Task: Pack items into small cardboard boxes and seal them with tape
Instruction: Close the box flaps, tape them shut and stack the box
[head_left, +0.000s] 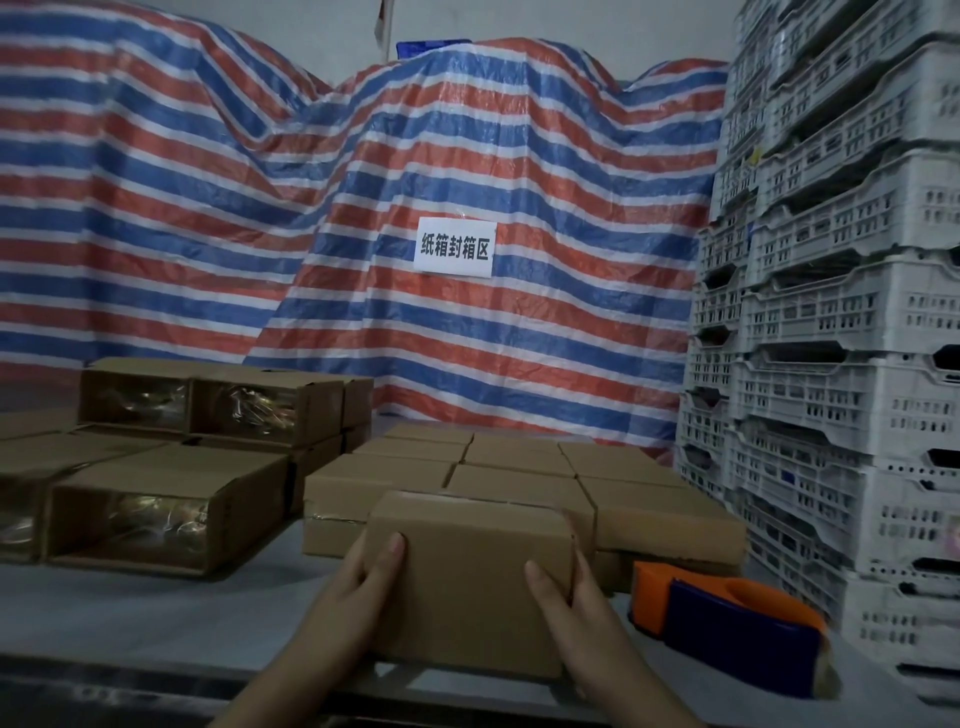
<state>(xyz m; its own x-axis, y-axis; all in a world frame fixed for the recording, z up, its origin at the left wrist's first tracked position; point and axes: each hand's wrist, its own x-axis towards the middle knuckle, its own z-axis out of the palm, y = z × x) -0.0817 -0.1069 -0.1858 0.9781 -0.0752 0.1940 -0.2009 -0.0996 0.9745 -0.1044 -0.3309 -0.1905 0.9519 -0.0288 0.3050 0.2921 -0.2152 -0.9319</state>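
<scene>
Both hands hold a closed small cardboard box (470, 582) near centre, above the grey table (156, 623). Left hand (358, 597) grips its left side, thumb on top; right hand (571, 603) grips its right side likewise. Sealed boxes (524, 467) just behind; orange-blue tape dispenser (727, 623) at right.
</scene>
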